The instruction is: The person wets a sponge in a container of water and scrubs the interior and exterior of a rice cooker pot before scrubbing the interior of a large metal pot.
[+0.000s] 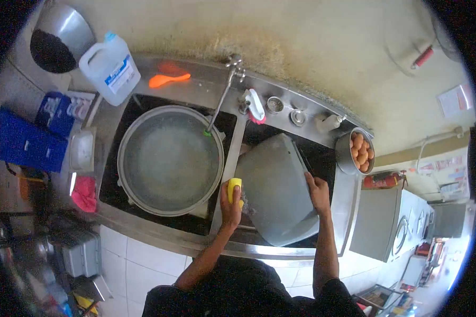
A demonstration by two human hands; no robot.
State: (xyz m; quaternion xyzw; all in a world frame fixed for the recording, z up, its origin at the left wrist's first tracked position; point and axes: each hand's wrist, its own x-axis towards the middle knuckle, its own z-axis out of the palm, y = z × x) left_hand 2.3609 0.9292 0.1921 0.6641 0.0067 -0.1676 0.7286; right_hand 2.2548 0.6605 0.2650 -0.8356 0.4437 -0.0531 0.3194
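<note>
A grey tub (280,185) sits tilted in the sink (325,154) just right of the pot (120,158), steadied by a person in a dark short-sleeved top. The right hand (318,194) is closed over the tub's edge, on the side away from the pot, fingers bent around it. The left hand (230,210), between the pot and the tub, pinches a yellow sponge (235,190), thumb on one side and fingers curled on the other; whether the sponge touches the tub cannot be told from this angle. The pot, wide and round with small handles, holds cloudy water (169,156). A metal tap (225,96) reaches over the pot's right rim, its green tip (207,133) at the edge. Behind the pot lies an orange spoon (166,79); behind and to the pot's left stand a white jug (116,74) with a blue label and a tilted metal bowl (71,26). A pink cloth (83,194) hangs left of the pot, near blue bins (29,140). Along the ledge to the pot's right are a white brush (256,104), two small tins (274,104) and a pale bottle (330,123). Farthest right of the pot on the counter (348,208), a metal pail (345,156) holds brown, egg-like items (360,153).
</note>
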